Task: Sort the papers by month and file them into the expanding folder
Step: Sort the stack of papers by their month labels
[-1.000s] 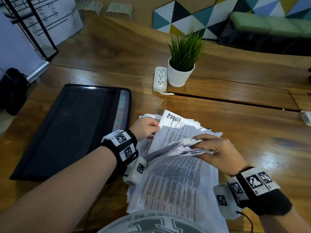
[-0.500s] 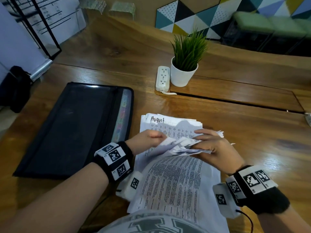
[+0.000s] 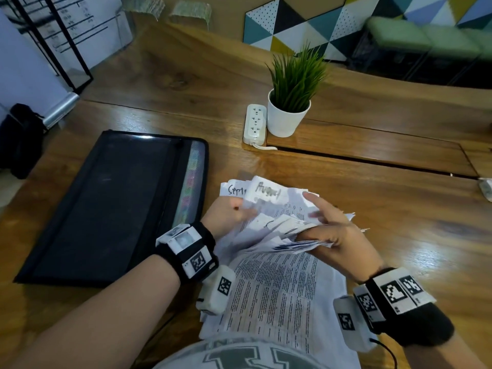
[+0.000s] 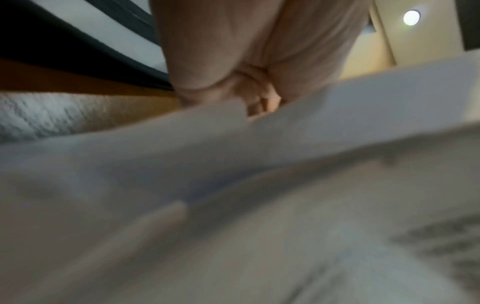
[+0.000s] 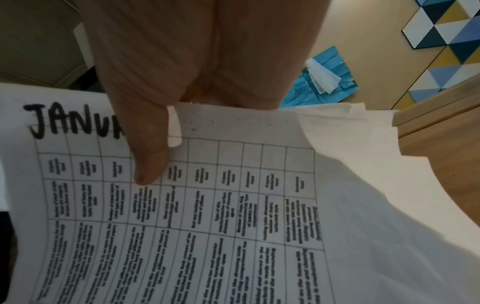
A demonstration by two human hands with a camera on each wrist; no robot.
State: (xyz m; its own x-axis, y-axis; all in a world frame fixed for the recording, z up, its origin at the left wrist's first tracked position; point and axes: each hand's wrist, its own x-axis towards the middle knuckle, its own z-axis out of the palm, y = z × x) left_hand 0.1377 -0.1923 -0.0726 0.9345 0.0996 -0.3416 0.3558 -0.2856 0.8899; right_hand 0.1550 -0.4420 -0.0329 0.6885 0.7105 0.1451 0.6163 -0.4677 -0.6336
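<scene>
— Since a moment ago the August sheet (image 3: 266, 194) has been pulled aside, baring a September one (image 3: 235, 190).

— Risk?

— Left hand (image 3: 229, 214) pinches August; right hand (image 3: 330, 233) clamps the fanned papers (image 3: 279, 288) (January on top), which could slide. Expanding folder (image 3: 111, 206) lies closed, left; plant (image 3: 290, 99) and power strip (image 3: 255, 123) are clear.

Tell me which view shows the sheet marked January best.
The right wrist view: the January sheet fills it, its handwritten heading half covered by the right hand thumb. In the head view that hand holds the stack, but no January heading is readable. The left wrist view shows only blurred paper.
</scene>
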